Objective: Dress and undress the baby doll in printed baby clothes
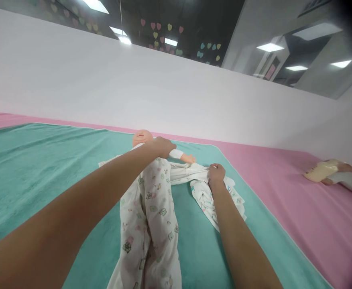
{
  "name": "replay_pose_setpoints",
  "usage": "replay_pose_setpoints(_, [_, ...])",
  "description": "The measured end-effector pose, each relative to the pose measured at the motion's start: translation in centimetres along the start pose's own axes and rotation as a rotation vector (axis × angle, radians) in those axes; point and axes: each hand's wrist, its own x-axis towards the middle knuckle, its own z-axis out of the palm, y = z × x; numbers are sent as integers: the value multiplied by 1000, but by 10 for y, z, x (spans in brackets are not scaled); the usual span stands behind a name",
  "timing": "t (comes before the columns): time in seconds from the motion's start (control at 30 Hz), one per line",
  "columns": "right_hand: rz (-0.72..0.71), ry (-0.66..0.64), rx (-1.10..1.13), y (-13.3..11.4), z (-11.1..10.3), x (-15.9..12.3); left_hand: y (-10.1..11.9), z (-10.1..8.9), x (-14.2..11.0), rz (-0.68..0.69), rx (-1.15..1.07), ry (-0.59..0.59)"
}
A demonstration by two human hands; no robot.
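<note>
On the fuzzy teal mat (43, 168), our left hand (163, 147) hid the doll (142, 137)'s chest; our right hand (216, 175) gripped soft printed cloth (206, 196).

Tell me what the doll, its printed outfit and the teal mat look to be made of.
Doll: seemingly smooth moulded plastic or vinyl, with an even peach sheen on head and hand. Printed outfit: thin soft woven or knit cloth, probably cotton; it creases and drapes. Teal mat: matte, plush-looking fabric, perhaps fleece or towelling, with a pale stitched edge.
</note>
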Motion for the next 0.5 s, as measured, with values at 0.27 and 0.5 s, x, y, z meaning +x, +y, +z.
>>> replay_pose_setpoints(0.27, [-26,-12,-107,-14,-2,-7,23,30,9,111,191,-51])
replay_pose_setpoints(0.5, [-136,-23,-193,-30,-1,-24,28,36,8,71,122,-45])
